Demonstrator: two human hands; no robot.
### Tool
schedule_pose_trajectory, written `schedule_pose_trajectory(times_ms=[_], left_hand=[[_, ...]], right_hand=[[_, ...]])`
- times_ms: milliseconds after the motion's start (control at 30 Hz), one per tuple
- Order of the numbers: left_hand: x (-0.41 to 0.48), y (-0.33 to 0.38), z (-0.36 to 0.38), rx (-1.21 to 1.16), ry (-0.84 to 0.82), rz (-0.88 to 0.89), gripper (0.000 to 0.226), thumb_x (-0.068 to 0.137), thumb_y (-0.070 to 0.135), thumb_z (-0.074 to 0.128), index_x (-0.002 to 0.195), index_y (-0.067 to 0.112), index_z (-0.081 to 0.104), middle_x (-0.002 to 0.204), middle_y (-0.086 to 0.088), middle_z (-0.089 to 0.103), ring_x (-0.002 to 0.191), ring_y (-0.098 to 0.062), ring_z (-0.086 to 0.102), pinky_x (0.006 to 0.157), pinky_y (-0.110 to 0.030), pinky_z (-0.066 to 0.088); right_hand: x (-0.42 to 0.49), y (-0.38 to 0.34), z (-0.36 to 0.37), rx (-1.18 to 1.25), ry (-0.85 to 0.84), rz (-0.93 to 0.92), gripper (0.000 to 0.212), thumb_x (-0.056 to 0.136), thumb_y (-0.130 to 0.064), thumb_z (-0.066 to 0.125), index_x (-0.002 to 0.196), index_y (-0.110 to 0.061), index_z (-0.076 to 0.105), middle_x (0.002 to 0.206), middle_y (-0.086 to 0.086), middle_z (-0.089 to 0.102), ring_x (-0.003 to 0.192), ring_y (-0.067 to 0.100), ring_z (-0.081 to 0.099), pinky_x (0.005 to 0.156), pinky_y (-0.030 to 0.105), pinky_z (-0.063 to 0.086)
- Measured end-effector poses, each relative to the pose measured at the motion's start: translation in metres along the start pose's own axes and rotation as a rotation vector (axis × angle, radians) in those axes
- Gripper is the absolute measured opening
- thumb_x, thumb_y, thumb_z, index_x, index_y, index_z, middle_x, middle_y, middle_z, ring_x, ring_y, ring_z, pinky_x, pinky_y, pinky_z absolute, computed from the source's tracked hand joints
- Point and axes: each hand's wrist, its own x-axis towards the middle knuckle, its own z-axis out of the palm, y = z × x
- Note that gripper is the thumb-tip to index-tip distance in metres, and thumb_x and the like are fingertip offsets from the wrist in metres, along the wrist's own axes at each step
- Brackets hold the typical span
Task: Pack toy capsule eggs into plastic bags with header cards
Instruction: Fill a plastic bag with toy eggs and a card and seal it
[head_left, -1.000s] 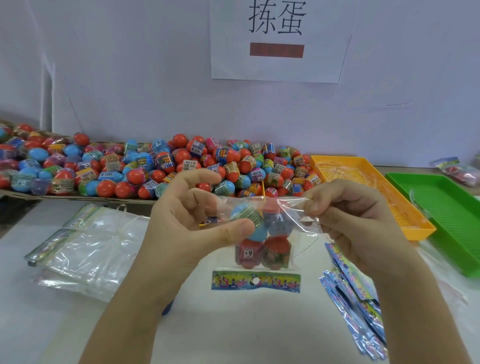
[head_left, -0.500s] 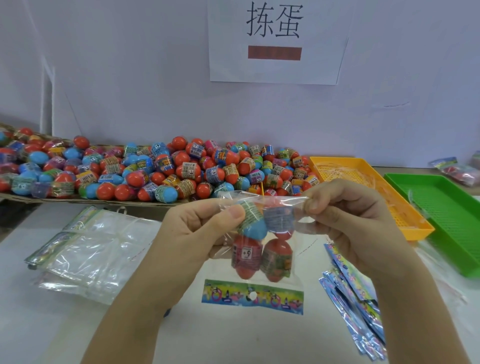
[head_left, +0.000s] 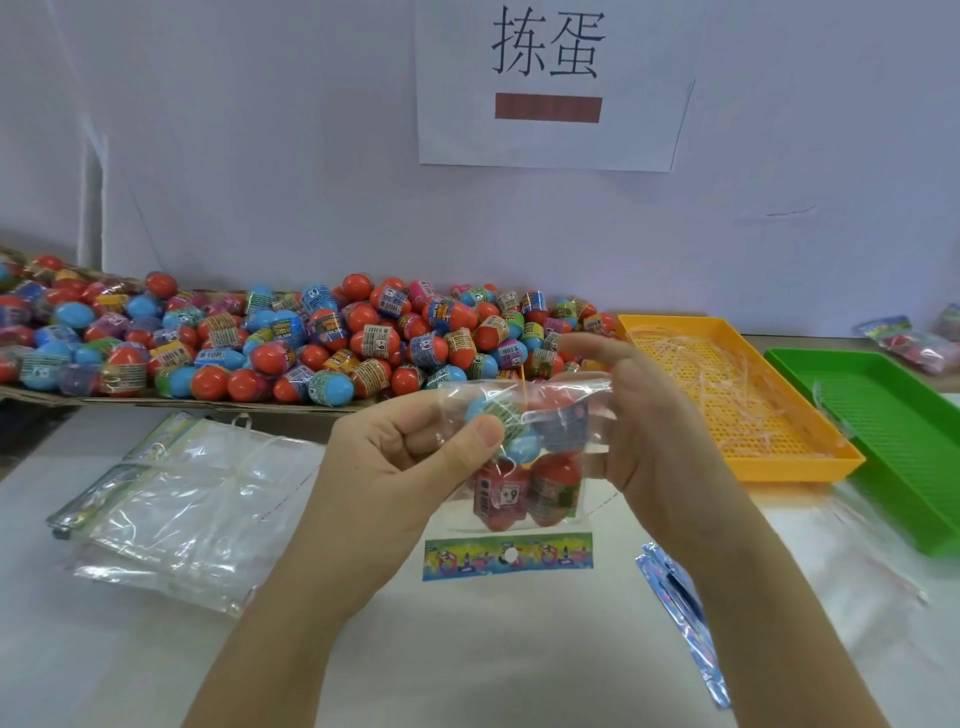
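Now, egg-filled bag (head_left: 524, 488) between two hands: top in pinch of left fingers (head_left: 483, 434), right fingers (head_left: 597, 353) blurred, hold unclear.

— How is the light behaving here?
— Bright, even light is falling softly from above. The white table (head_left: 467, 649) is glowing pale, and hardly any shadow is showing on it.
— Any glare?
— White sheen is streaking the stack of empty bags (head_left: 192, 509) at lower left and the plastic bag (head_left: 550, 395) at centre.
— And sharpness?
— The right hand (head_left: 660, 441) is smearing with motion blur at its fingers (head_left: 592, 348), while the egg pile (head_left: 363, 348) is reading crisp. The green tray (head_left: 893, 431) at the right edge is softening and stretching, and straight lines are bowing near both sides.
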Motion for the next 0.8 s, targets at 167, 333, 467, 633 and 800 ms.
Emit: schedule_pose_trajectory(times_ms=[167,333,467,633,800], left_hand=[[0.002,-0.002,-0.004,-0.036,0.003,-0.007,0.023,0.067,0.039,0.082,0.088,0.031,0.079,0.084,-0.002,0.077,0.076,-0.013,0.074,0.063,-0.018,0.056],[0.004,-0.004,-0.009,-0.190,-0.069,-0.051,0.053,0.061,0.047,0.087,0.108,0.027,0.075,0.097,-0.010,0.076,0.088,-0.020,0.074,0.070,-0.024,0.058],[0.010,-0.003,-0.010,-0.318,0.096,-0.110,0.061,0.034,0.045,0.097,0.087,0.023,0.073,0.094,-0.010,0.076,0.075,-0.021,0.074,0.059,-0.028,0.058],[0.009,0.002,-0.010,-0.172,0.187,-0.135,0.033,0.047,0.051,0.090,0.061,0.024,0.076,0.076,-0.001,0.075,0.070,-0.017,0.071,0.063,-0.036,0.062],[0.008,-0.002,-0.009,-0.126,0.330,-0.113,0.028,0.051,0.050,0.072,0.063,0.025,0.078,0.079,-0.001,0.077,0.068,-0.013,0.072,0.063,-0.027,0.061]], right_hand=[[-0.007,0.002,0.005,-0.031,-0.097,-0.114,0.049,0.055,-0.060,0.083,0.095,-0.032,0.075,0.088,-0.003,0.074,0.078,0.014,0.071,0.060,0.027,0.056],[-0.006,0.002,0.002,-0.018,-0.089,-0.188,0.039,0.058,-0.056,0.083,0.090,-0.034,0.077,0.088,-0.008,0.075,0.070,0.004,0.067,0.053,0.013,0.047],[-0.006,0.002,0.003,0.013,-0.069,-0.287,0.039,0.063,-0.038,0.084,0.101,-0.034,0.075,0.076,-0.011,0.074,0.067,0.003,0.068,0.059,0.014,0.051],[-0.007,0.003,0.007,-0.064,-0.017,-0.349,0.036,0.063,-0.018,0.081,0.095,-0.031,0.076,0.079,-0.005,0.075,0.072,0.009,0.072,0.063,0.020,0.056],[-0.007,0.002,0.010,-0.123,0.019,-0.364,0.034,0.060,-0.019,0.080,0.092,-0.027,0.076,0.078,-0.002,0.075,0.072,0.015,0.072,0.060,0.023,0.056]])
